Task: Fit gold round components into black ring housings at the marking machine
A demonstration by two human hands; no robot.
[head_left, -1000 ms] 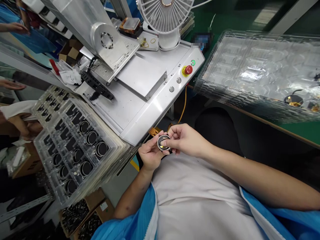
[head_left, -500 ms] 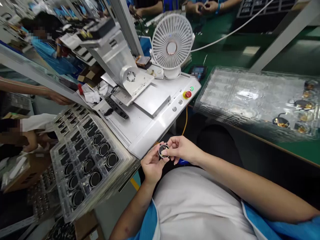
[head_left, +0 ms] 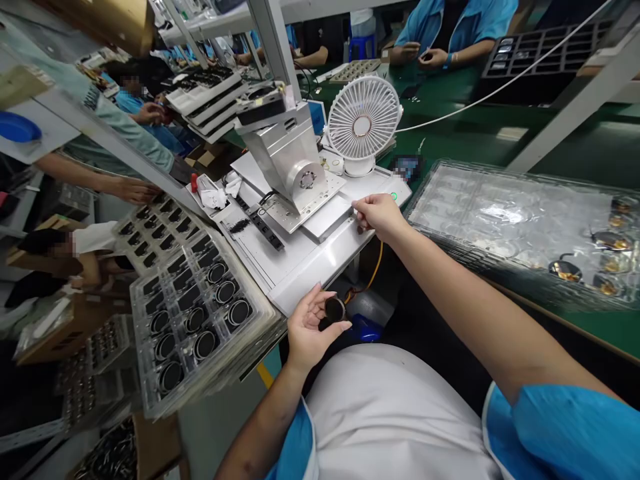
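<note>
My left hand (head_left: 311, 328) is held in front of my body below the machine's front edge. Its fingers and thumb grip the edges of a small round watch-like part (head_left: 335, 309), dark-faced with a thin rim. Over the front panel of the white bench machine (head_left: 320, 257) is my right hand (head_left: 377, 215), its fingers curled and pinched together beside the metal plate (head_left: 327, 220). Whatever may be between those fingertips is hidden. The panel's buttons are mostly covered by that hand; one green-lit button (head_left: 395, 196) shows beyond it.
Left of the machine, stacked clear trays (head_left: 137, 320) hold several round black parts. A white fan (head_left: 363, 127) stands behind. More clear trays (head_left: 450, 193) lie on the green table at right. A co-worker's hand (head_left: 133, 190) is at the far left; others sit across.
My right hand has let go of the round part and moved up and forward to the machine's panel. My left hand keeps the part, now turned with its dark face showing. The view has shifted.
</note>
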